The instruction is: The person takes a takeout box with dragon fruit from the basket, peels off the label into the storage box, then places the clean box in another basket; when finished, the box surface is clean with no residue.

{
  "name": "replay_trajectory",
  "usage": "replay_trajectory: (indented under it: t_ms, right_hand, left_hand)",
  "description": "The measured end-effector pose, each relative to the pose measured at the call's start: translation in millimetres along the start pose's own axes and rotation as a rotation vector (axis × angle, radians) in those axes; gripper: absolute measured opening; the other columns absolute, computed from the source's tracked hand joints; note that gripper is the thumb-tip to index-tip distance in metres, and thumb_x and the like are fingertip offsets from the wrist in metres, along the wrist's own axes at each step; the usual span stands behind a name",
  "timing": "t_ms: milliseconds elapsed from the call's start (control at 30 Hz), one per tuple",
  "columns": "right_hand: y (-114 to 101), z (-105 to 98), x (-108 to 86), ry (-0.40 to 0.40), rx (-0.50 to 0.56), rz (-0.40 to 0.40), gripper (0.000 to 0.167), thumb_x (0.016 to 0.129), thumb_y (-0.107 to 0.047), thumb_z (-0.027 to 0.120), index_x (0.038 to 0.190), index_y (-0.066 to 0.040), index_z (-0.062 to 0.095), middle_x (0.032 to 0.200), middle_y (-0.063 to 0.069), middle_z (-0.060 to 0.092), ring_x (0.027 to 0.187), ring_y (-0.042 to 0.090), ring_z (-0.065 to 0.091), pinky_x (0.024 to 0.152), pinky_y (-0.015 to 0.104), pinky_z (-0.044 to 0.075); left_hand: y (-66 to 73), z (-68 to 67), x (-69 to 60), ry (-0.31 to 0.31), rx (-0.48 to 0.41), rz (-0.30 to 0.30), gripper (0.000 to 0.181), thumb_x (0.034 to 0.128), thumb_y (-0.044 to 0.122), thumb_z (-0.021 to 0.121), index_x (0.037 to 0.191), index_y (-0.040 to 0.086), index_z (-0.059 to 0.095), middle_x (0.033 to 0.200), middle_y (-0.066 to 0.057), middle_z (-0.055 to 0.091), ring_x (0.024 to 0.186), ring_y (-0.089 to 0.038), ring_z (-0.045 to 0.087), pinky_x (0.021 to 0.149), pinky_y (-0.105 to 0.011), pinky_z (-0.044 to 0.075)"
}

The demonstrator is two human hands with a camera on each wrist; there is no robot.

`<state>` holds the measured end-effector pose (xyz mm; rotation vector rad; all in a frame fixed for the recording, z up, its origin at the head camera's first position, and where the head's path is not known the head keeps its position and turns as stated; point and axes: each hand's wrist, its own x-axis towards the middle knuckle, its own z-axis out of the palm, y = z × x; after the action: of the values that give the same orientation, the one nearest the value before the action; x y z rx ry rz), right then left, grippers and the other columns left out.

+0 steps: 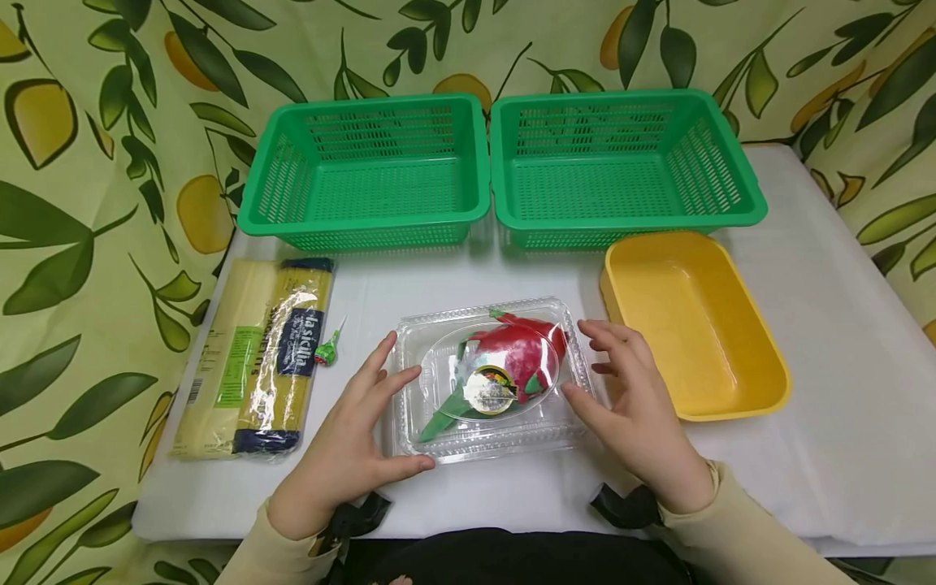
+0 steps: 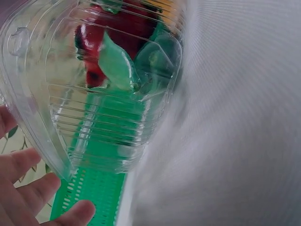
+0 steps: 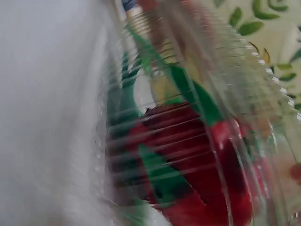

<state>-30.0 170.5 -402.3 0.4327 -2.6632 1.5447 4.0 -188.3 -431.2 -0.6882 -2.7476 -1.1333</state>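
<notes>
Flanking the clear box (image 1: 504,439), left grip (image 1: 351,435) and right grip (image 1: 632,398) are held wide; red fruit (image 1: 530,345) could be shifted by tilting.

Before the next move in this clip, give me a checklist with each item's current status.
1. Red-and-green dragon-fruit-shaped item inside the clear rectangular plastic box: ok.
2. Box's lid fastened all round: cannot tell; the rim's closure is unclear.
3. Bare left hand and bare right hand at opposite ends of the box: ok.
4. Both hands in firm contact with the box: cannot tell from these angles.
5. Right hand clear of the yellow rectangular tub: cannot tell; they overlap in the head view.
6. Small green-wrapped lollipop apart from the box: ok.
</notes>
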Motion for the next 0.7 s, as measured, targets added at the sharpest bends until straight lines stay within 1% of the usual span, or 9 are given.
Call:
replay_trajectory:
  t_ms: [67, 167, 200, 267, 333, 433, 533, 600, 700]
  right_hand:
    - [-1, 4, 1.3, 0.071, -0.069, -0.158, 0.053, 0.085, 0.002, 0.089, 0.136, -0.004, 0.074, 0.143, 0.017, 0.061, 0.128, 0.032, 0.055, 0.106, 0.015, 0.04]
    - [-3, 10, 4.8, 0.108, -0.119, -0.345, 0.035, 0.079, 0.0, 0.09, 0.112, -0.006, 0.083, 0.129, 0.016, 0.07, 0.123, 0.034, 0.057, 0.105, 0.023, 0.039]
    - [-4, 11, 6.1, 0.107, -0.129, -0.389, 0.032, 0.078, -0.002, 0.09, 0.109, -0.007, 0.084, 0.127, 0.015, 0.071, 0.121, 0.035, 0.057, 0.105, 0.028, 0.039]
    - [-5, 15, 8.2, 0.094, -0.147, -0.442, 0.032, 0.078, -0.006, 0.092, 0.109, -0.009, 0.085, 0.129, 0.014, 0.073, 0.122, 0.037, 0.059, 0.107, 0.034, 0.04]
    - [-7, 18, 8.6, 0.076, -0.173, -0.458, 0.035, 0.078, -0.01, 0.093, 0.112, -0.009, 0.085, 0.135, 0.014, 0.073, 0.128, 0.041, 0.058, 0.111, 0.043, 0.041]
    - [-9, 22, 7.8, 0.046, -0.217, -0.441, 0.039, 0.078, -0.012, 0.096, 0.115, -0.01, 0.086, 0.145, 0.014, 0.071, 0.141, 0.043, 0.055, 0.116, 0.055, 0.042]
    - [-11, 25, 6.7, 0.035, -0.253, -0.41, 0.039, 0.078, -0.013, 0.097, 0.115, -0.009, 0.087, 0.152, 0.013, 0.069, 0.15, 0.043, 0.051, 0.12, 0.061, 0.042]
    - [-12, 26, 6.4, 0.038, -0.271, -0.402, 0.038, 0.078, -0.014, 0.097, 0.114, -0.007, 0.087, 0.153, 0.013, 0.068, 0.153, 0.043, 0.05, 0.127, 0.057, 0.038]
    - [-13, 29, 6.0, 0.046, -0.293, -0.403, 0.037, 0.079, -0.014, 0.097, 0.114, -0.006, 0.087, 0.153, 0.014, 0.069, 0.154, 0.045, 0.051, 0.136, 0.046, 0.029]
  left_hand:
    - [0.1, 0.4, 0.1, 0.006, 0.002, 0.002, 0.105, 0.0686, 0.05, 0.104, 0.154, 0.009, 0.06, 0.184, -0.015, 0.02, 0.156, -0.051, 0.043, 0.117, -0.068, 0.047]
    - [0.6, 1.2, 0.7, 0.014, 0.002, 0.012, 0.104, 0.0685, 0.051, 0.104, 0.153, 0.009, 0.061, 0.184, -0.016, 0.022, 0.157, -0.05, 0.041, 0.117, -0.068, 0.048]
    - [0.9, 1.6, 0.8, 0.017, 0.003, 0.016, 0.104, 0.0682, 0.05, 0.105, 0.153, 0.009, 0.061, 0.184, -0.017, 0.022, 0.157, -0.051, 0.042, 0.117, -0.068, 0.048]
    - [1.7, 2.2, 1.1, 0.018, 0.001, 0.019, 0.104, 0.0679, 0.049, 0.105, 0.153, 0.009, 0.061, 0.184, -0.017, 0.023, 0.157, -0.051, 0.042, 0.116, -0.068, 0.048]
    - [2.6, 2.6, 1.1, 0.017, 0.004, 0.019, 0.103, 0.0678, 0.048, 0.105, 0.153, 0.009, 0.061, 0.183, -0.017, 0.023, 0.156, -0.051, 0.043, 0.116, -0.069, 0.049]
    - [4.1, 2.8, 1.1, 0.012, 0.003, 0.014, 0.104, 0.0674, 0.046, 0.106, 0.153, 0.009, 0.061, 0.183, -0.017, 0.023, 0.155, -0.052, 0.044, 0.115, -0.07, 0.049]
    - [5.5, 2.4, 1.2, 0.011, 0.008, 0.01, 0.104, 0.0673, 0.046, 0.106, 0.153, 0.009, 0.06, 0.183, -0.017, 0.023, 0.152, -0.054, 0.047, 0.113, -0.072, 0.05]
    - [6.4, 2.0, 1.5, 0.01, 0.013, 0.006, 0.104, 0.0673, 0.045, 0.106, 0.154, 0.009, 0.06, 0.184, -0.017, 0.023, 0.15, -0.055, 0.05, 0.111, -0.073, 0.051]
    - [7.7, 1.5, 1.8, 0.011, 0.021, 0.005, 0.105, 0.0671, 0.045, 0.106, 0.154, 0.009, 0.06, 0.184, -0.017, 0.023, 0.149, -0.057, 0.051, 0.108, -0.073, 0.053]
